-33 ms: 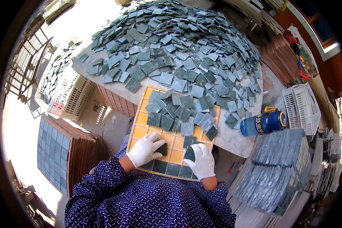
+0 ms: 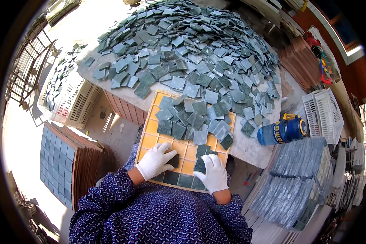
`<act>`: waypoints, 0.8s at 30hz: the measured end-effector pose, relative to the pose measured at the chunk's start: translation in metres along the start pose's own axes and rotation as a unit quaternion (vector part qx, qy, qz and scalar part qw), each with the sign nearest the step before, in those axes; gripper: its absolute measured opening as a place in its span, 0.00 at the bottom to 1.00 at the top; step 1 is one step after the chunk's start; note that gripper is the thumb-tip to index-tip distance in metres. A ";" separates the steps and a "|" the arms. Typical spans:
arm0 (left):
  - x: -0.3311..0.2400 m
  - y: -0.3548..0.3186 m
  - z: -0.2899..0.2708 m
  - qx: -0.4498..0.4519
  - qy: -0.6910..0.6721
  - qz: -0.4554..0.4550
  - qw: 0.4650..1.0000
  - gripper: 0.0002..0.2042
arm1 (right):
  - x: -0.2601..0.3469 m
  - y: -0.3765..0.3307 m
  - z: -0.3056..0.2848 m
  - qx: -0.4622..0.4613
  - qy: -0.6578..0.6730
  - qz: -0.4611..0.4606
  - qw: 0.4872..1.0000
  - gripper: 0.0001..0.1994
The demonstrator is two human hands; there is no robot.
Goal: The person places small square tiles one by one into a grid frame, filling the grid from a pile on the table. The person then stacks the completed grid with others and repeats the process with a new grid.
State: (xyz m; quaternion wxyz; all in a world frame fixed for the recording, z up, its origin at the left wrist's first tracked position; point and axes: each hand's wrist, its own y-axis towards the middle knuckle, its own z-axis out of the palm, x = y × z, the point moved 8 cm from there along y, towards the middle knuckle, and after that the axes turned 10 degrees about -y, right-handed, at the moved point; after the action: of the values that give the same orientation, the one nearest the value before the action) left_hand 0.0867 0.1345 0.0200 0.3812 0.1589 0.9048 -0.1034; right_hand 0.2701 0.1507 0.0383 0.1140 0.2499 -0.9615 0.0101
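Note:
Both my hands wear white gloves and work over an orange tray [image 2: 190, 153] divided into square cells by pale ribs. My left hand [image 2: 154, 160] is closed on a dark square stone tile [image 2: 174, 161] above the tray's left part. Between the thumb and fingers of my right hand [image 2: 212, 175] is a dark green square tile [image 2: 199, 165], partly covered by the glove. Just beyond it lies another green tile [image 2: 202, 150]. A row of tiles [image 2: 171, 177] fills the cells along the tray's near edge. Loose tiles [image 2: 196, 119] heap on the tray's far half.
A large tile pile [image 2: 183, 36] covers the table's [image 2: 250, 151] far part. On the right are a blue bottle [image 2: 281, 131], a wrapped stack [image 2: 297, 175] and a white crate [image 2: 322, 116]. At left stand a tile-filled crate [image 2: 75, 101] and stacked tiled sheets [image 2: 57, 162].
My right hand has shifted slightly left with its tile. My left hand stays nearly in place, and the loose tiles lie as before.

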 end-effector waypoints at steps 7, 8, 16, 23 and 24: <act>0.000 -0.015 0.003 -0.036 0.015 0.017 0.999 0.26 | 0.011 -0.007 0.025 0.077 0.064 -0.030 0.995 0.27; 0.001 -0.016 0.005 -0.022 0.006 0.014 1.000 0.26 | 0.011 -0.008 0.026 0.079 0.072 -0.032 0.994 0.27; -0.003 -0.006 0.023 0.031 0.001 0.007 0.999 0.23 | 0.023 -0.004 0.032 0.069 0.067 -0.025 0.995 0.22; -0.025 0.001 0.011 -0.013 0.072 0.016 0.997 0.27 | -0.037 -0.013 -0.005 -0.024 0.077 0.065 0.995 0.24; -0.026 0.005 0.017 -0.010 0.083 0.041 0.996 0.27 | -0.045 -0.013 -0.005 -0.010 0.076 0.072 0.994 0.28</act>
State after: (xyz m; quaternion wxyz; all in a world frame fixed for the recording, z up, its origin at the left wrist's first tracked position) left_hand 0.1173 0.1278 0.0268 0.3102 0.1999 0.9271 -0.0653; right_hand 0.3156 0.1609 0.0322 0.1887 0.1770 -0.9656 0.0277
